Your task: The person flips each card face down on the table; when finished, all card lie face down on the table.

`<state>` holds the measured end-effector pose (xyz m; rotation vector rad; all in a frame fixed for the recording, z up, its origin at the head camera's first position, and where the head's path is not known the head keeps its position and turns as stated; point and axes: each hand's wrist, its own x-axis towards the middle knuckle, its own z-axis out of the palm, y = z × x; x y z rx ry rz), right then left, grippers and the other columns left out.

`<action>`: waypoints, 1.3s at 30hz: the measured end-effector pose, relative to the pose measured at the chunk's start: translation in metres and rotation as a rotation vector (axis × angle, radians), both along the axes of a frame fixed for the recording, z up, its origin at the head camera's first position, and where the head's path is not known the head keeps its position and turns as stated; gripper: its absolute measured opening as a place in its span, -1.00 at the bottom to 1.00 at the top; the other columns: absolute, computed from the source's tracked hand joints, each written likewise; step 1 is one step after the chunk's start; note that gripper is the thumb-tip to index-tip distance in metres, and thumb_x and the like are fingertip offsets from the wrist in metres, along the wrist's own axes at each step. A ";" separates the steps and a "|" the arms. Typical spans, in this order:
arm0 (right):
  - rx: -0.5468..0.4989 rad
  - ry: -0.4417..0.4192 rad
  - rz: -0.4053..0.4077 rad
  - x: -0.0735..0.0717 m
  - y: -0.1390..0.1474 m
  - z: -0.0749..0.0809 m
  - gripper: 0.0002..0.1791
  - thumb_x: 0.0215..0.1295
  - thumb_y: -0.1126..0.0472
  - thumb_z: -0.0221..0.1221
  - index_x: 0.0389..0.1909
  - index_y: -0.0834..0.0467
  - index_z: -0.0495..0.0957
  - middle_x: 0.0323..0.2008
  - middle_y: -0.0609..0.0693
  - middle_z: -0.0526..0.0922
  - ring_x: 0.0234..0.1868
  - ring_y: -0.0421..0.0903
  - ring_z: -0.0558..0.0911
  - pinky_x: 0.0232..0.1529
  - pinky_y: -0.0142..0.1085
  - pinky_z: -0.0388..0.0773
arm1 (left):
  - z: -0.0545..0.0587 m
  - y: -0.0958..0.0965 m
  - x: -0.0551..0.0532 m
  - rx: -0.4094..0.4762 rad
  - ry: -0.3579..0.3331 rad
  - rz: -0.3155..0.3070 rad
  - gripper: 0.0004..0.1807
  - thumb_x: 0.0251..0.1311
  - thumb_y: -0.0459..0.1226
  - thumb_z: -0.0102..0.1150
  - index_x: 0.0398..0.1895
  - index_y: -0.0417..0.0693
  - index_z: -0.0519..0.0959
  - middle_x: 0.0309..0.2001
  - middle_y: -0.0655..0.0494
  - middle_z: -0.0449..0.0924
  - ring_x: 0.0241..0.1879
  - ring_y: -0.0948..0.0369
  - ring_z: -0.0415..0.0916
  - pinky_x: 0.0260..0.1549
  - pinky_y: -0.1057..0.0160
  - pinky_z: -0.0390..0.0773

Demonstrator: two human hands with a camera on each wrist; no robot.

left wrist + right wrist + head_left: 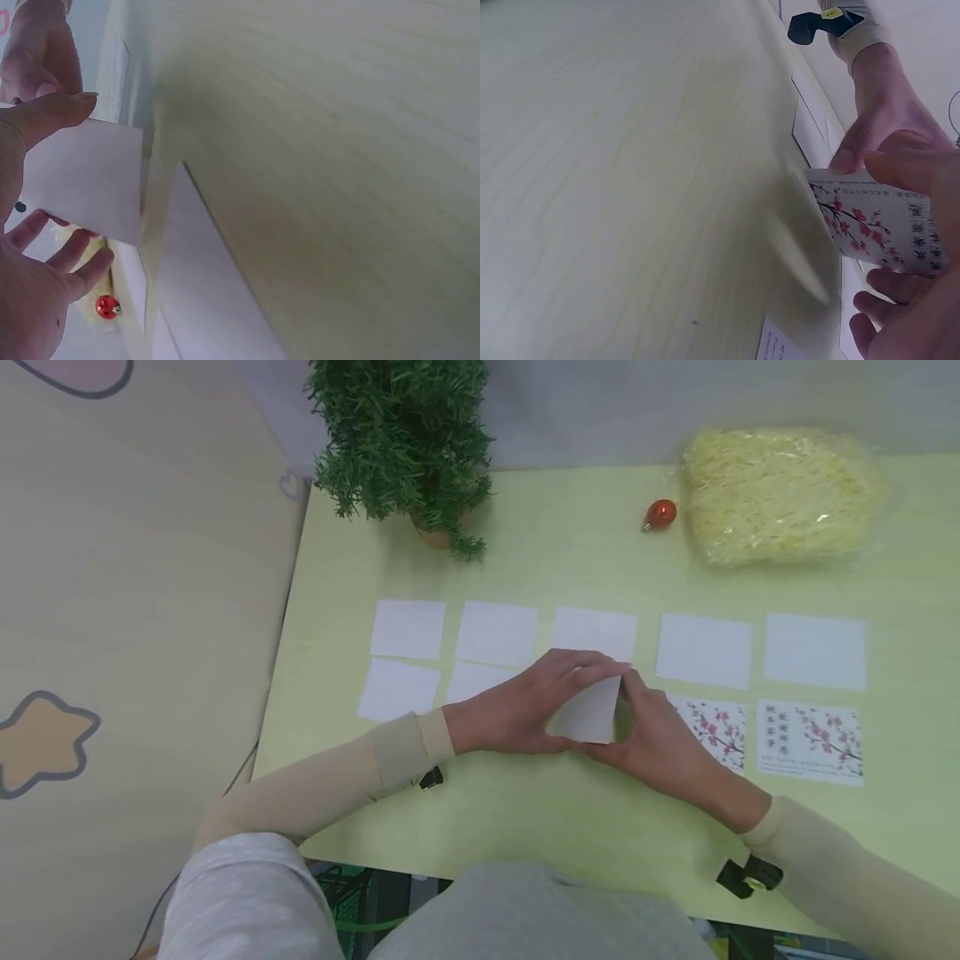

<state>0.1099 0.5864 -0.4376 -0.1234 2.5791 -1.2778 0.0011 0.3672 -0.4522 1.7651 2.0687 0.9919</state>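
Both hands hold one upright-tilted card (588, 710) between them, close over the table in the head view. My left hand (528, 706) grips it by its near and far edges, thumb near and fingers far. On the opposite side my right hand (667, 747) has its thumb at the near edge and fingertips at the far corner. The left wrist view shows the card's blank white face (86, 176). Its other face (874, 225), with pink blossom branches and dark characters, shows in the right wrist view. Beneath the right hand lies a partly hidden printed card (720, 731).
White blank cards (408, 629) form a far row, with others (399, 689) nearer on the left. Another blossom card (810, 743) lies on the right. Behind stand a small green artificial tree (405, 443), a red ornament (661, 514) and a bag of yellow shreds (783, 497).
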 end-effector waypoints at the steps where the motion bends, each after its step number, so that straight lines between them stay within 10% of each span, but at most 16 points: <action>1: 0.025 0.002 0.004 0.001 0.002 0.000 0.11 0.18 0.07 0.66 0.59 0.31 0.21 0.40 0.36 0.56 0.37 0.32 0.55 0.35 0.32 0.36 | -0.001 0.001 0.001 -0.002 -0.009 -0.006 0.11 0.23 -0.24 0.61 0.72 -0.10 0.08 0.60 -0.05 0.25 0.62 0.09 0.17 0.66 0.16 0.09; 11: 0.171 0.163 -0.016 0.018 0.030 0.007 0.23 0.03 0.03 0.72 0.67 0.18 0.25 0.50 0.29 0.45 0.48 0.32 0.37 0.18 0.29 0.23 | -0.010 0.016 0.005 -0.075 -0.014 0.000 0.15 0.27 -0.24 0.58 0.77 -0.13 0.01 0.69 0.01 0.22 0.61 0.12 0.24 0.66 0.21 0.12; 20: 0.377 0.368 0.169 0.029 0.047 -0.012 -0.32 0.09 0.01 0.68 0.26 0.06 0.75 0.42 0.22 0.52 0.44 0.28 0.44 0.09 0.25 0.37 | -0.017 0.024 0.013 -0.219 0.003 0.046 0.26 0.25 -0.18 0.64 0.81 -0.09 -0.06 0.58 0.04 0.35 0.49 0.10 0.32 0.58 0.21 0.25; 39: 0.483 0.297 0.173 0.039 0.090 0.004 -0.11 0.04 0.01 0.71 0.40 0.21 0.61 0.39 0.15 0.61 0.44 0.25 0.48 0.25 0.29 0.37 | -0.002 0.035 0.028 -0.243 0.243 0.058 -0.13 0.46 0.02 0.43 0.67 -0.11 0.29 0.49 0.01 0.50 0.52 0.03 0.37 0.62 0.08 0.26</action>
